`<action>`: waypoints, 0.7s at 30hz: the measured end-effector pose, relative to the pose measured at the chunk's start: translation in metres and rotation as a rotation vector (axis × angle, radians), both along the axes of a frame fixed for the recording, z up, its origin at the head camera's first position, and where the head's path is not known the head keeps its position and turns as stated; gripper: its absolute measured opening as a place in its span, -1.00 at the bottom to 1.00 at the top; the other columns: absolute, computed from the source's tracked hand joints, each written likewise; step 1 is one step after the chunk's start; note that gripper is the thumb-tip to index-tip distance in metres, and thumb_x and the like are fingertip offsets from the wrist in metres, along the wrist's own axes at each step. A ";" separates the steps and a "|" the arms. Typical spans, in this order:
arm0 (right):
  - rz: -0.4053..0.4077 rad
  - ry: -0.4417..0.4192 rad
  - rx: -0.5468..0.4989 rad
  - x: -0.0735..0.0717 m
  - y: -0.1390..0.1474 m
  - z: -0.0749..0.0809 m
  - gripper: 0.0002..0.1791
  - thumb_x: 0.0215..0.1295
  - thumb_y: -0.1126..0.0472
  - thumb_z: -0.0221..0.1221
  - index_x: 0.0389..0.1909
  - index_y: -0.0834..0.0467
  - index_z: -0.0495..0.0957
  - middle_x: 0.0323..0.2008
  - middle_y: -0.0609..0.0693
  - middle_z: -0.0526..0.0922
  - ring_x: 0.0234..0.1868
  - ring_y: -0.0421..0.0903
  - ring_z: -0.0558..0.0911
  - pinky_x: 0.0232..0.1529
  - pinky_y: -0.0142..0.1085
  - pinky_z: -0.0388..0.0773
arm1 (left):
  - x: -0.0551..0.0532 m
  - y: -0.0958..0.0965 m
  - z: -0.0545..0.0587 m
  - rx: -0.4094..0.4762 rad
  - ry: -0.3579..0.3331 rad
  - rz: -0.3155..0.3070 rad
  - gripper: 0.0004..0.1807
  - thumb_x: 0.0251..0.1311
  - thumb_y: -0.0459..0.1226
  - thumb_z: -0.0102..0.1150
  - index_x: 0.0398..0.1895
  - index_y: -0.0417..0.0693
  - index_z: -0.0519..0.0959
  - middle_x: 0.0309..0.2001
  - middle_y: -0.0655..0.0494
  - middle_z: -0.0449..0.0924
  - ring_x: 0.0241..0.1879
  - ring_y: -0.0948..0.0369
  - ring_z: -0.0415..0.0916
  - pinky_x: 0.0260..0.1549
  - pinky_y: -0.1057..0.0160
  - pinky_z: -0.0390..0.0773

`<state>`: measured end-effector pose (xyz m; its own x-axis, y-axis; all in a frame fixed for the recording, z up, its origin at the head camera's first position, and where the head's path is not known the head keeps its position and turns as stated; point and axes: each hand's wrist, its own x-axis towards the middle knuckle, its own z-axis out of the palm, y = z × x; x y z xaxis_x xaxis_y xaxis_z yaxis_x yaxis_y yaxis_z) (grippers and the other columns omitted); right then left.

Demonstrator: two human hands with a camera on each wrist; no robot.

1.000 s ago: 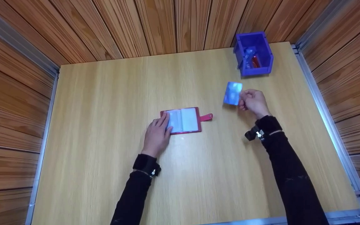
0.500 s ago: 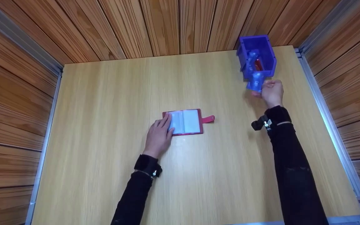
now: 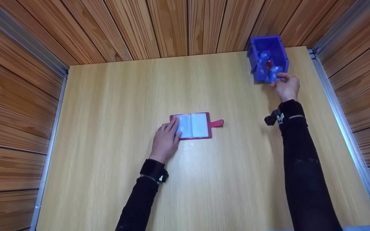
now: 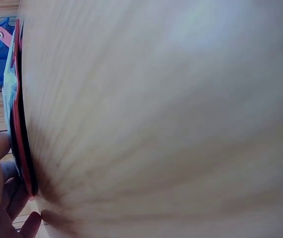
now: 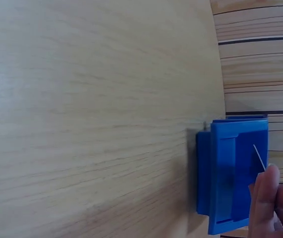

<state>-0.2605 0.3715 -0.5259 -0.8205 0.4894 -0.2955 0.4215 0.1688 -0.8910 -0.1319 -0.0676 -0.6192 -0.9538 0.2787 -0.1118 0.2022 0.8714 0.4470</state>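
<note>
A small red card holder [image 3: 200, 125] lies spread on the table, with clear sleeves showing and its snap strap pointing right. My left hand [image 3: 165, 141] rests on its left side, fingers fairly straight; in the left wrist view fingers [image 4: 15, 196] touch the end of the red cover. My right hand [image 3: 287, 86] pinches a blue card [image 3: 273, 74] at the front rim of a blue-purple bin [image 3: 252, 61]. The right wrist view shows this card [image 5: 258, 157] edge-on, just inside the bin's opening. Other bluish cards and something red are in the bin, partly hidden.
The bin stands at the table's far right corner, close to the wood-plank back wall [image 3: 172, 29]. Metal rails [image 3: 342, 128] run along the sides of the wooden table [image 3: 114, 106]. Plank walls rise at left and right.
My right hand has carried the blue card away from me and to the right, from open table to the bin's front opening. The left hand has stayed on the card holder.
</note>
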 end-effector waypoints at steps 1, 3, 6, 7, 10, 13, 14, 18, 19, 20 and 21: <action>0.012 0.004 0.006 -0.001 0.000 -0.002 -0.59 0.46 0.47 0.01 0.29 0.37 0.49 -0.23 -0.06 0.56 -0.60 -0.45 0.59 -0.35 -0.60 0.57 | 0.000 0.000 0.000 -0.002 0.000 -0.002 -0.34 0.62 0.02 -0.15 0.66 0.08 0.08 0.66 0.17 0.06 0.50 0.03 0.26 0.53 0.01 0.20; 0.036 0.011 0.030 -0.003 0.002 -0.005 -0.56 0.50 0.44 0.00 0.35 0.39 0.46 -0.25 -0.09 0.56 -0.58 -0.47 0.61 -0.34 -0.61 0.57 | 0.000 0.001 -0.001 0.003 0.005 -0.007 -0.34 0.61 0.02 -0.15 0.66 0.07 0.08 0.66 0.17 0.07 0.50 0.02 0.26 0.53 0.00 0.20; 0.070 0.025 0.052 -0.007 0.003 -0.007 -0.55 0.55 0.39 -0.02 0.39 0.40 0.42 -0.33 -0.15 0.57 -0.55 -0.47 0.64 -0.29 -0.59 0.60 | -0.001 0.003 -0.001 -0.002 0.005 -0.009 -0.34 0.62 0.03 -0.16 0.67 0.08 0.08 0.66 0.17 0.06 0.50 0.02 0.25 0.54 -0.01 0.19; 0.079 0.029 0.057 -0.008 0.003 -0.008 -0.54 0.56 0.37 -0.02 0.40 0.40 0.41 -0.35 -0.17 0.57 -0.54 -0.47 0.65 -0.27 -0.58 0.61 | -0.001 0.003 -0.001 -0.004 0.007 -0.009 -0.34 0.62 0.03 -0.16 0.67 0.08 0.08 0.66 0.17 0.06 0.50 0.03 0.26 0.54 0.00 0.19; 0.100 0.042 0.060 -0.010 0.004 -0.011 -0.54 0.59 0.35 -0.05 0.40 0.42 0.39 -0.43 -0.24 0.57 -0.55 -0.47 0.66 -0.25 -0.56 0.64 | -0.001 0.003 -0.001 -0.002 0.014 -0.012 -0.34 0.62 0.03 -0.17 0.66 0.07 0.09 0.66 0.16 0.07 0.49 0.02 0.26 0.54 0.00 0.18; 0.078 0.068 -0.020 -0.011 0.004 -0.013 -0.53 0.59 0.37 -0.09 0.43 0.45 0.33 -0.39 -0.19 0.58 -0.57 -0.43 0.66 -0.29 -0.54 0.66 | -0.001 0.003 -0.001 0.015 0.044 -0.021 -0.35 0.61 0.00 -0.14 0.65 0.02 0.13 0.64 0.12 0.12 0.47 0.00 0.30 0.52 -0.01 0.22; 0.072 0.064 -0.048 -0.011 0.004 -0.013 -0.51 0.60 0.37 -0.11 0.46 0.43 0.29 -0.37 -0.17 0.58 -0.55 -0.42 0.66 -0.29 -0.55 0.66 | 0.000 0.002 -0.001 0.021 0.054 -0.024 -0.36 0.61 0.00 -0.13 0.64 0.00 0.15 0.63 0.10 0.14 0.46 0.00 0.31 0.51 -0.01 0.23; 0.017 0.064 -0.182 -0.012 -0.001 -0.015 -0.45 0.59 0.37 -0.08 0.52 0.39 0.20 -0.24 -0.05 0.57 -0.51 -0.35 0.65 -0.32 -0.56 0.65 | 0.000 0.000 0.000 0.029 0.074 -0.023 -0.36 0.60 -0.02 -0.09 0.62 -0.03 0.19 0.62 0.07 0.19 0.44 -0.02 0.33 0.49 -0.03 0.26; 0.013 0.054 -0.186 -0.012 -0.002 -0.015 -0.44 0.58 0.36 -0.06 0.53 0.38 0.19 -0.21 -0.02 0.57 -0.50 -0.34 0.64 -0.31 -0.56 0.65 | 0.000 -0.001 0.000 0.025 0.069 -0.020 -0.36 0.60 -0.02 -0.10 0.63 -0.02 0.18 0.62 0.08 0.17 0.44 -0.01 0.33 0.50 -0.03 0.25; 0.017 0.040 -0.169 -0.013 -0.003 -0.016 -0.44 0.58 0.35 -0.05 0.53 0.37 0.20 -0.17 -0.01 0.55 -0.48 -0.36 0.63 -0.29 -0.57 0.64 | 0.000 -0.002 0.000 0.024 0.065 -0.017 -0.36 0.60 -0.02 -0.10 0.63 -0.01 0.17 0.63 0.09 0.16 0.45 -0.01 0.32 0.50 -0.03 0.24; 0.013 0.037 -0.170 -0.014 -0.004 -0.016 -0.43 0.57 0.35 -0.03 0.53 0.38 0.20 -0.13 0.01 0.54 -0.48 -0.36 0.63 -0.27 -0.57 0.65 | 0.000 -0.003 0.000 0.022 0.060 -0.013 -0.35 0.60 -0.01 -0.10 0.64 0.00 0.17 0.63 0.10 0.15 0.45 0.00 0.32 0.50 -0.02 0.24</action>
